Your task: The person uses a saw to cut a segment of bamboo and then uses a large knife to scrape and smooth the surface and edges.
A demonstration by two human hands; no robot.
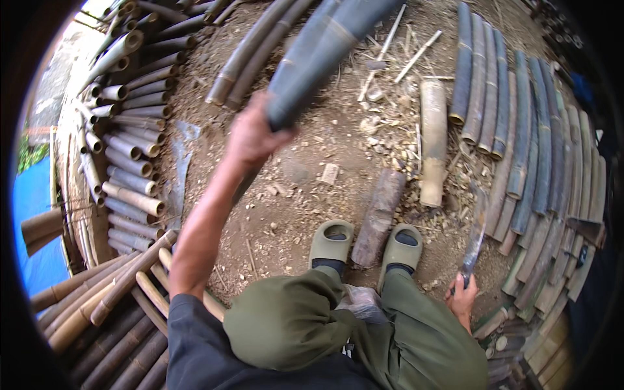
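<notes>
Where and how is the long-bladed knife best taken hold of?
Likely by its dark handle, from the near end, as the right hand does: the handle lies nearest the body, while the long blade points away.

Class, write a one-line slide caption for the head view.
Left hand gripping a dark bamboo pole, right hand holding a knife, among bamboo lengths.

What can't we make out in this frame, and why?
- Head view: far end of the dark bamboo pole, cut off by the top edge.
- Head view: exact finger placement of the left hand, motion blur.
- Head view: most of the knife handle, covered by the right hand.
- Head view: full shape of the clear plastic, partly behind the trousers.
</notes>
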